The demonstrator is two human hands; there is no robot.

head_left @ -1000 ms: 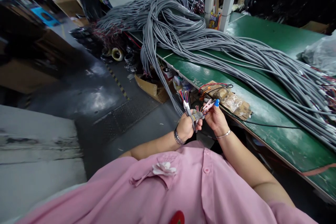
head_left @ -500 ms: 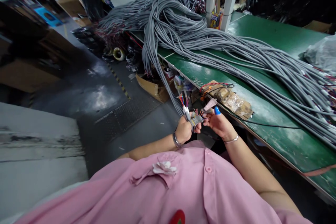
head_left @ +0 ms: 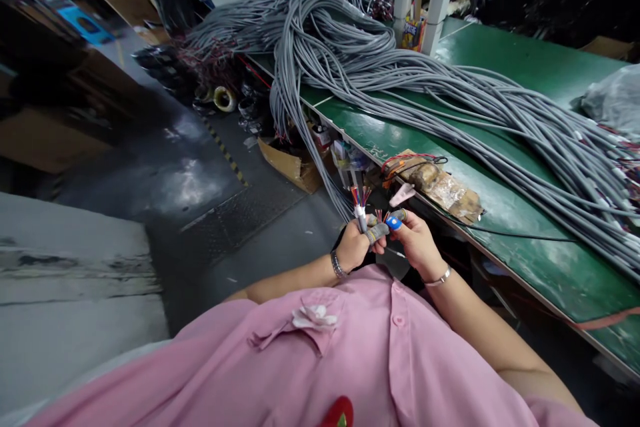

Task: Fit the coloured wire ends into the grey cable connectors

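Note:
My left hand (head_left: 356, 243) is closed around the ends of grey multi-core cables (head_left: 361, 217), whose thin coloured wires (head_left: 359, 197) fan out at the top. Grey finger covers sit on its thumb and finger. Close beside it, my right hand (head_left: 415, 240) pinches at a small tuft of thin wires (head_left: 381, 216) between the two hands. A blue cover (head_left: 394, 223) caps the right thumb, and a grey one is on a finger. Which wire the right fingertips hold is hidden. Just above the right hand, at the table edge, is a pale pink clip-like piece (head_left: 403, 195).
A large bundle of grey cables (head_left: 345, 60) lies along the green table (head_left: 505, 47) and droops over its near edge. A taped wooden block (head_left: 443, 190) with red and black leads sits at that edge. Below is an open cardboard box (head_left: 287, 167). A white post (head_left: 435, 13) rises behind.
My right hand has turned and moved slightly left, bringing its blue-capped thumb onto the wires by the left hand. The left hand has shifted slightly right with the cables.

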